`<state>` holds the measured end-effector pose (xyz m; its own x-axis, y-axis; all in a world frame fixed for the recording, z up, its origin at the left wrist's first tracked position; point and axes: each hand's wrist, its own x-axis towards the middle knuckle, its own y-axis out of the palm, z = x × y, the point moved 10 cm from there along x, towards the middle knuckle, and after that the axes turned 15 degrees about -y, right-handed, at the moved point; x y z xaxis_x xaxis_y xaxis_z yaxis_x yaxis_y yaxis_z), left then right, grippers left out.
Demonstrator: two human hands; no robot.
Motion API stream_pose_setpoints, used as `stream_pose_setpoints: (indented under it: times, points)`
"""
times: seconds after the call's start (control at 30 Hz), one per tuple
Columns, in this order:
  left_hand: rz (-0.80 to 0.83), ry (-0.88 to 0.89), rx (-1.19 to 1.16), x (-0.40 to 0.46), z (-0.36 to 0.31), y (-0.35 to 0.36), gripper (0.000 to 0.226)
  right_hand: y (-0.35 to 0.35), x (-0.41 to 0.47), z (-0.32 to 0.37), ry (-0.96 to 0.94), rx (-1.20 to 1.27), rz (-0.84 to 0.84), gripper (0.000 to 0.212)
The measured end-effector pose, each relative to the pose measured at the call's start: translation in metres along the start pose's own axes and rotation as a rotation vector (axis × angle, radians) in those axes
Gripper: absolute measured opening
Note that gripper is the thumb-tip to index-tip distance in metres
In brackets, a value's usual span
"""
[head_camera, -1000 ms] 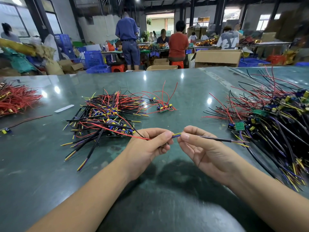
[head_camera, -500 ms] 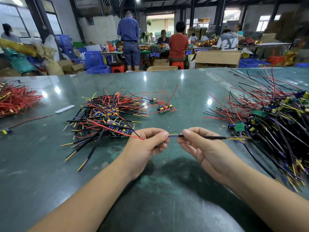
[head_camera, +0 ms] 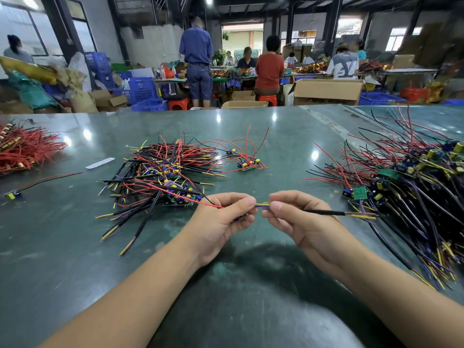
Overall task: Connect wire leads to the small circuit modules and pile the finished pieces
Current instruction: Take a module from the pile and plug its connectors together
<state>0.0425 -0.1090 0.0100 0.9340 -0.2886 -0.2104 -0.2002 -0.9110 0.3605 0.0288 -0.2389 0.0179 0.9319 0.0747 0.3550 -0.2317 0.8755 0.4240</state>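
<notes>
My left hand grips a small circuit module, mostly hidden in the fingers, with a red lead trailing off to the left. My right hand pinches a black-sleeved wire lead whose yellow and blue ends bridge the gap between my thumbs. A heap of wired modules lies at centre left. A larger heap of modules and wires spreads at the right.
On the green table a small cluster of modules with red leads lies behind my hands. A bundle of red wires sits at far left, a single module near it. People work at benches behind cardboard boxes.
The black-sleeved lead has slid right through my right hand, so more of it sticks out on the right. Both hands stay close together.
</notes>
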Motion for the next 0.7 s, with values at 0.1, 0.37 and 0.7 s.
stream_pose_setpoints:
  times: [0.1,0.37,0.7]
  points:
    - [-0.076,0.036,-0.081,-0.002,-0.005,-0.011,0.005,-0.007,0.002,0.000,0.030,0.146,-0.067,0.015]
    - [-0.200,0.049,-0.151,-0.003,-0.011,-0.033,0.027,-0.033,0.008,0.008,0.018,0.271,-0.329,0.051]
    - [-0.050,-0.057,-0.196,0.002,-0.003,-0.016,0.014,-0.051,0.009,0.012,0.003,0.219,-0.464,0.041]
